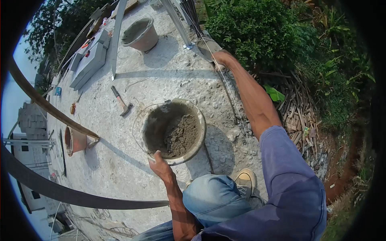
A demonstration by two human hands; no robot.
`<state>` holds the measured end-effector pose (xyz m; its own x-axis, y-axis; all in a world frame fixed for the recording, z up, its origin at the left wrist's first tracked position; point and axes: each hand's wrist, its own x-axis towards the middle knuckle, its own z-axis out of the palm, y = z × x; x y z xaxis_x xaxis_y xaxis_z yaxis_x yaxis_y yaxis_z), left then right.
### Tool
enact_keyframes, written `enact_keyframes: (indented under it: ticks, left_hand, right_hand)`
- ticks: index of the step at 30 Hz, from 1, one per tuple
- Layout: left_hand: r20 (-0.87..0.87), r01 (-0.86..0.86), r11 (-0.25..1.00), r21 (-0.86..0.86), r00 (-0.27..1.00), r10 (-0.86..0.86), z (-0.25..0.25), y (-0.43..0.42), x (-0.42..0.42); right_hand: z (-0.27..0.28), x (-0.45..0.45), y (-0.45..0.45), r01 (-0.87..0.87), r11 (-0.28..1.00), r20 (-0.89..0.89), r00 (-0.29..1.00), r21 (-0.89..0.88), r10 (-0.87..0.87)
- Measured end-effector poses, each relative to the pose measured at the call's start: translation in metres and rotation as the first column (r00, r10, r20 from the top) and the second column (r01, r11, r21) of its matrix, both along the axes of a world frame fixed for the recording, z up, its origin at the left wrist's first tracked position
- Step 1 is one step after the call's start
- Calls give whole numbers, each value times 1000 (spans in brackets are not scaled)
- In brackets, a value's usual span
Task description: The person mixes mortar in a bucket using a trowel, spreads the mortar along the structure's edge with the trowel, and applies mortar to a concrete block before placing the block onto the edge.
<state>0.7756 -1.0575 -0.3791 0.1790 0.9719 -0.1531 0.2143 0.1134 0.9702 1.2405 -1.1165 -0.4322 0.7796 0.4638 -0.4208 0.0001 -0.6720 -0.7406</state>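
Note:
A bucket [201,138] of wet grey mortar [183,136] stands in front of me on the rough concrete slab. Its rim is in the grip of my left hand [161,166], thumb over the edge. My right hand [223,60] reaches far forward to the slab's edge, beside a taut string [235,98]. Its fingers are curled and partly hidden, and what they hold cannot be made out. A flat grey surface [206,49] lies just beyond that hand. Left of the bucket is a hammer [120,100] on the slab.
Two more buckets, one at the back [146,39] and one at left [76,141], stand on the slab. Grey blocks [90,64] lie at the back left. Metal posts [117,40] rise nearby. Beyond the right edge the ground drops to bushes [261,36] and piled wood strips [299,112].

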Motion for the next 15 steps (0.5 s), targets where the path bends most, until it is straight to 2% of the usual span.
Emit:
enact_keyframes:
  ticks: [2,3,5,8,9,11,12,13,14,15]
  left_hand:
    - [43,8,1000,-5,999,-8,-5,3,1]
    - [86,12,1000,-10,996,-12,-6,1,1]
    - [123,35,999,-7,992,-33,-7,3,-1]
    - [196,66,996,-55,979,-54,-9,3,-7]
    - [322,103,989,-109,944,-63,-9,3,-7]
    - [494,181,968,-174,866,-74,-8,6,-5]
    - [530,210,958,-197,845,-77,-7,9,-7]
    - [496,223,948,-226,864,-85,-12,13,-9]
    - [504,245,959,-143,852,-143,5,7,1]
    - [457,265,957,-115,870,-186,0,12,2]
  right_hand:
    - [16,-17,-24,275,948,-122,959,159,-258]
    - [10,-11,-34,276,948,-117,958,156,-260]
    - [2,-6,-50,277,878,-426,900,391,-94]
    - [24,-19,-76,340,849,-441,886,404,-145]
    - [43,-33,-91,391,813,-466,868,431,-171]
    - [86,-68,-125,277,840,-284,946,467,-154]
    - [111,-88,-140,149,883,-110,988,445,-111]
    - [149,-122,-150,105,916,24,992,387,-123]
    - [176,-148,-160,-2,960,191,980,281,-54]
    - [206,-179,-166,-49,977,277,961,209,-11]
